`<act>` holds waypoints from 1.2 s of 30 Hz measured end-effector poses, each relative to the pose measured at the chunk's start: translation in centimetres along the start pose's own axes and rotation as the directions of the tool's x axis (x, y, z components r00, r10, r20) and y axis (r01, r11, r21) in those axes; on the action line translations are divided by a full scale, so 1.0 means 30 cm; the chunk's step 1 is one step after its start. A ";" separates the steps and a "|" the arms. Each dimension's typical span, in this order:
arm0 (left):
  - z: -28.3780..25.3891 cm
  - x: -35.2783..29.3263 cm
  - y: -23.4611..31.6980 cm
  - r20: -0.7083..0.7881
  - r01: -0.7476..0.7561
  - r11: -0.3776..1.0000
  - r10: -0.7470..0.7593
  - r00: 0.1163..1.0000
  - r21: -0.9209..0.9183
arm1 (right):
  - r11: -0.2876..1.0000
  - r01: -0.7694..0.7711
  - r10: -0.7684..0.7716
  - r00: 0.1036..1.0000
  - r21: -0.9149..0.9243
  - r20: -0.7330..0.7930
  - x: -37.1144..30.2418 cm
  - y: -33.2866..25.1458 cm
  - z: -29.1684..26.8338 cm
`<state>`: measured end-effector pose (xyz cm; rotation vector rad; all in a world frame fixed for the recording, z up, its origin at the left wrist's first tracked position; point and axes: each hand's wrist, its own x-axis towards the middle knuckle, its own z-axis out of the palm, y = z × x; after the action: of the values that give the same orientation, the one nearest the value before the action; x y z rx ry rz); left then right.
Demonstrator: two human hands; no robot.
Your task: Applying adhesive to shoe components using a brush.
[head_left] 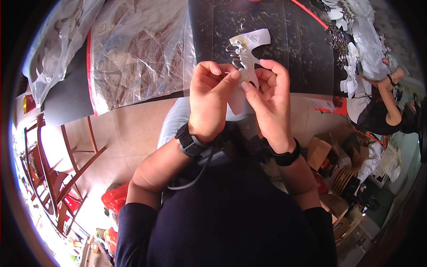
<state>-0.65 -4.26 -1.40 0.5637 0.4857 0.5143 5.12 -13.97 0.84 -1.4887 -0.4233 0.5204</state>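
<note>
A white cut-out card with a notched edge is held up over the near edge of the table. Several thin metal loops stick out from its left side, and crinkled white material runs along the notches. My right hand grips the card from the right, its thumb pressed on the front. On the other side, my left hand is closed in a pinch at the card's left edge, thumb against forefinger. What lies between those fingertips is too small and covered to name. The card's lower end shows between my wrists.
The dark table is littered with small pale scraps. Clear plastic wrapping covers its left part. A heap of small dark metal pieces and more white cards lie at right. Another person's arm reaches in there. Wooden chairs stand at left.
</note>
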 end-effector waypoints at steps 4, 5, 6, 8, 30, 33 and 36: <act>-0.003 -0.004 -0.010 0.046 0.027 1.000 -0.027 0.999 -0.015 | 0.995 -0.098 0.098 0.995 0.031 -0.016 0.013 -0.006 0.001; -0.002 -0.004 -0.012 0.041 0.038 0.999 -0.037 0.998 -0.023 | 0.995 -0.098 0.098 0.995 0.031 -0.016 0.018 -0.006 0.001; -0.003 -0.004 -0.011 0.040 0.039 0.999 -0.038 0.998 -0.023 | 0.993 -0.095 0.096 0.995 0.074 -0.013 0.022 -0.005 0.001; -0.003 -0.003 -0.004 0.066 0.058 0.998 -0.058 0.996 0.010 | 0.989 -0.094 0.096 0.995 0.117 -0.011 0.025 -0.008 0.001; -0.003 -0.004 0.022 0.113 0.088 0.996 -0.088 0.990 -0.002 | 0.998 -0.039 0.039 0.999 0.054 0.003 0.025 -0.008 -0.003; 0.002 -0.007 0.028 0.069 0.133 0.988 -0.138 0.988 0.079 | 0.995 0.102 -0.102 0.995 -0.013 0.009 0.016 0.010 -0.006; -0.003 -0.003 0.030 0.096 0.126 0.988 -0.134 0.986 0.087 | 0.990 0.116 -0.112 0.993 -0.080 0.048 0.012 0.007 -0.008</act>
<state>-1.05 -3.62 -0.89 0.6281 0.4444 0.3407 5.54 -13.96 0.59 -1.5247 -0.5664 0.4496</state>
